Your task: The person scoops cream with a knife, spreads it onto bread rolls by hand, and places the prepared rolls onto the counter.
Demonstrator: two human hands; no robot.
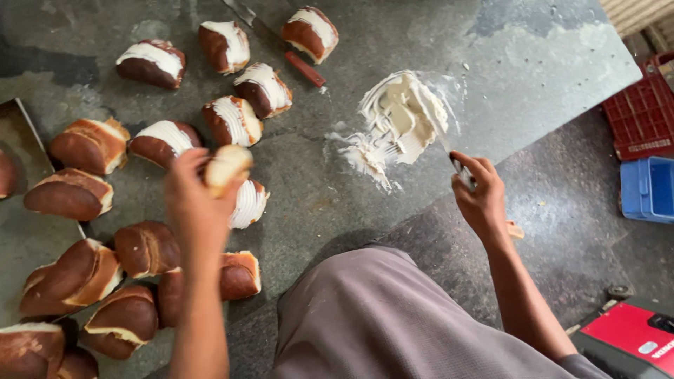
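Grey stone, mottled and damp-looking, forms the tabletop (533,63) where I work, with a dark floor and a red crate (642,105) and blue box (647,188) off beyond the mound of cream. My left hand (193,203) is closed around a split bun (226,167), lifted off the surface just above a cream-topped bun (247,203) and well to the left of the cream mound (404,116). My right hand (477,193) is clenched on the handle of a spreading knife (460,168), its blade reaching up into that mound; the blade itself is blurred and hard to follow. The bun in my grasp is small and rounded, its pale cut face and light crust turned toward the camera, with no cream on it that I can make out. Farther left of the mound, finished buns (235,119) lie with ridged white cream on their cut faces, while plain dark-crusted buns (144,249) crowd nearer my body and onto a metal tray (28,238). A second knife with a red handle (303,68) lies up-left of the mound. In my judgement, the risks are plain: the soft bun could be squashed if my fingers tighten, it could tip from my grip onto the coated ones below and smear them, and a loaded blade swung across could drop cream on the bare stone.
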